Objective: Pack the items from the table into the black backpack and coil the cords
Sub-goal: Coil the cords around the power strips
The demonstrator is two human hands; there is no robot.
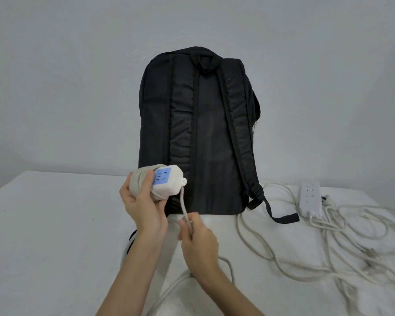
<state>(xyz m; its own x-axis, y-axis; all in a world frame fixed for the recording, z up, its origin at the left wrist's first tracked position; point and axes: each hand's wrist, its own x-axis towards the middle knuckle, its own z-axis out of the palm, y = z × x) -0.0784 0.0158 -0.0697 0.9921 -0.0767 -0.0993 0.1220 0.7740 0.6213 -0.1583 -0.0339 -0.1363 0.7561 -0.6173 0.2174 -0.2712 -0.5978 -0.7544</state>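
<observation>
left hand grips blue-faced socket block, cord partly wound | right hand pinches its loose cord | second strip uncoiled on surface | black backpack upright, seemingly closed, nothing packed

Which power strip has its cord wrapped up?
The blue-faced power strip in the left hand; its cord winds around it. The white power strip lies among loose cord.
</observation>
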